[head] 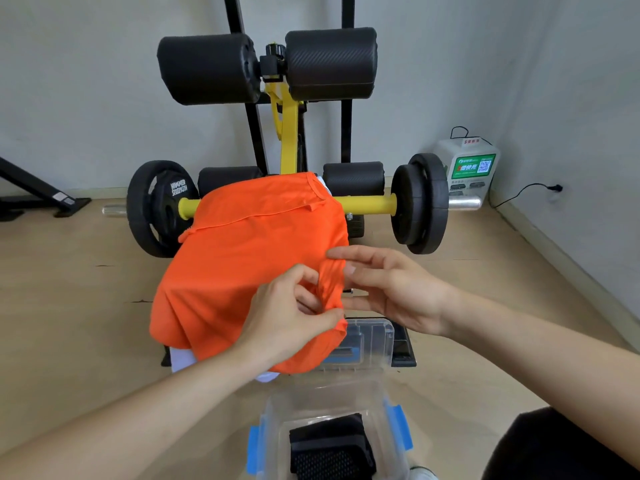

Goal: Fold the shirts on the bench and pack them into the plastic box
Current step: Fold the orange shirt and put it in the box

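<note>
Orange shirt point(249, 258): draped over the bench point(289, 143); near right edge bunched
Left hand point(287, 317): pinches that bunched edge
Right hand point(391, 289): fingers straight, touching the bunch
Plastic box point(379, 398): open, just below the shirt's hem; folded black garment point(329, 445) inside

orange shirt point(249, 258) | black mesh-patterned shirt point(330, 448) | clear plastic box point(277, 410), blue clips point(401, 426) | yellow-black bench point(289, 133)

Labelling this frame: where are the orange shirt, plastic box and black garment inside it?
orange shirt point(249, 258), head view, middle of its flat panel.
plastic box point(329, 400), head view, its clear far wall.
black garment point(329, 445), head view, middle of the fabric.
</note>
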Available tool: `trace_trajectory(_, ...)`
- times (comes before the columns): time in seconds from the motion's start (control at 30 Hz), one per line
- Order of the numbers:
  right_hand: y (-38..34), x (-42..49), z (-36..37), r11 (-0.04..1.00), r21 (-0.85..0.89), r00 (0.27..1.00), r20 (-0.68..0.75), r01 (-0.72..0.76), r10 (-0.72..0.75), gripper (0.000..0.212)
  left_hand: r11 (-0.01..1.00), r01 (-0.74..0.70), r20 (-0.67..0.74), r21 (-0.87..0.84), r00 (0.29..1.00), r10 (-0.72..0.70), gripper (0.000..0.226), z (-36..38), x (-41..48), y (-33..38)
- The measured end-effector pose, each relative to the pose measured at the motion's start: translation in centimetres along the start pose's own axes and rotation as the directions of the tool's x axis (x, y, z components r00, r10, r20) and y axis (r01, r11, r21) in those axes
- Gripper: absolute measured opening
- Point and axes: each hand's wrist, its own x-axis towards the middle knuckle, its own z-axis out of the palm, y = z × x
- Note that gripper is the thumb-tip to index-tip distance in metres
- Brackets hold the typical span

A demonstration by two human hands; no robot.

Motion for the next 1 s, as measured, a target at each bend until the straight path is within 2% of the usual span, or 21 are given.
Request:
trace_trajectory(0.13, -0.1, 0.3, -0.5, 1.0, -0.017, 0.999, -0.038, 0.017, -0.018, 0.037, 0.993, -0.001, 0.038, -0.119, 0.999, 0.005, 0.026, -0.8, 0.7, -0.9)
trace_trajectory(0.23, 0.2, 0.3, -0.9, 0.931, -0.359, 0.986, -0.118, 0.065, -0.114, 0.033, 0.973, 0.044, 0.026, -0.226, 0.999, -0.039, 0.018, -1.7, 1.0, -1.1)
trace_trajectory(0.3, 0.3, 0.4, -1.2, 0.782, -0.615, 0.974, -0.103, 0.098, -0.202, 0.025, 0.946, 0.058, 0.019, -0.318, 0.998, -0.055, 0.008, -2.3, 1.1, -1.1)
trace_trajectory(0.37, 0.4, 0.7, -1.5, 0.549, -0.83, 0.959, -0.067, 0.099, -0.274, 0.02, 0.929, 0.061, 0.02, -0.364, 0.998, -0.057, 0.002, -2.7, 1.2, -0.9)
trace_trajectory(0.43, 0.6, 1.0, -1.4, 0.363, -0.927, 0.931, -0.046, 0.096, -0.362, 0.032, 0.92, 0.058, 0.045, -0.389, 0.998, -0.044, 0.003, -3.0, 1.3, -0.7)
trace_trajectory(0.5, 0.5, 1.3, -0.8, 0.301, -0.94, 0.897, 0.012, 0.16, -0.442, 0.046, 0.911, 0.057, 0.099, -0.408, 0.995, -0.018, 0.006, -3.2, 1.4, -0.4)
trace_trajectory(0.57, 0.5, 1.5, 0.2, 0.325, -0.909, 0.877, 0.082, 0.26, -0.474, 0.047, 0.904, 0.065, 0.146, -0.424, 0.989, -0.003, 0.007, -3.2, 1.3, -0.1)
trace_trajectory(0.67, 0.5, 1.6, 1.3, 0.462, -0.824, 0.889, 0.103, 0.327, -0.446, 0.034, 0.881, 0.106, 0.188, -0.462, 0.982, -0.019, 0.01, -3.2, 1.2, 0.1)
trace_trajectory(0.8, 0.7, 1.8, 1.3, 0.461, -0.822, 0.863, 0.07, 0.334, -0.501, 0.013, 0.832, 0.202, 0.279, -0.518, 0.959, -0.059, 0.03, -3.4, 1.2, -0.4)
trace_trajectory(0.9, 0.5, 2.2, 0.9, 0.469, -0.819, 0.828, 0.012, 0.33, -0.561, 0.009, 0.898, 0.14, 0.304, -0.417, 0.953, -0.008, 0.04, -3.2, 1.2, -1.1)
trace_trajectory(1.0, 0.2, 2.4, 0.6, 0.571, -0.752, 0.82, -0.073, 0.33, -0.568, 0.015, 0.941, 0.071, 0.304, -0.332, 0.952, 0.036, 0.055, -2.6, 1.0, -1.6)
